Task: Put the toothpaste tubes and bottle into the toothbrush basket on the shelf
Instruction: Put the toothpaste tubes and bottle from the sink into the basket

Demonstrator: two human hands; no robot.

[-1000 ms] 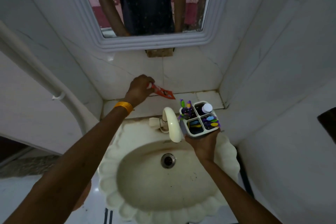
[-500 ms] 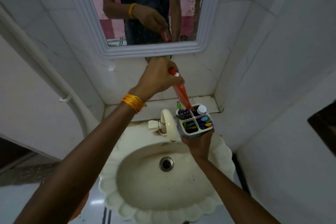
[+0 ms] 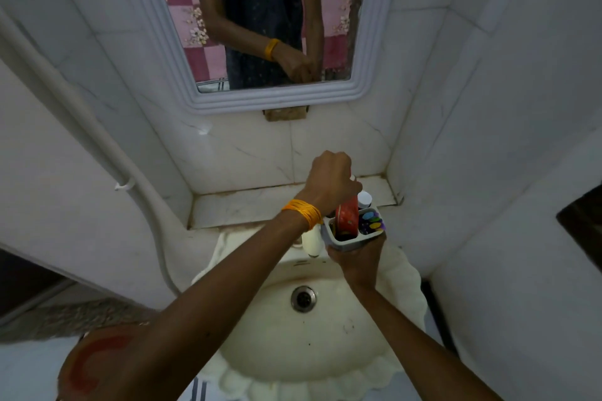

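My right hand [image 3: 356,262] holds the grey toothbrush basket [image 3: 350,243] from below, above the basin's back edge. Coloured toothbrushes [image 3: 371,224] fill its right compartment and a white-capped bottle [image 3: 364,198] stands in its far corner. My left hand [image 3: 330,182], with orange bangles at the wrist, grips the top of a red toothpaste tube [image 3: 348,216]. The tube stands nearly upright with its flat end down inside the basket's near-left compartment.
A cream scalloped basin [image 3: 312,345] with a drain [image 3: 303,298] lies below, its tap [image 3: 311,242] just left of the basket. Behind runs the white tiled shelf [image 3: 247,205], under a framed mirror [image 3: 260,26]. Tiled walls close in on both sides; a pipe [image 3: 97,146] runs at left.
My left hand lifted the red tube off the shelf, swung it right and lowered it into the basket. The basket has stayed in my right hand above the basin.
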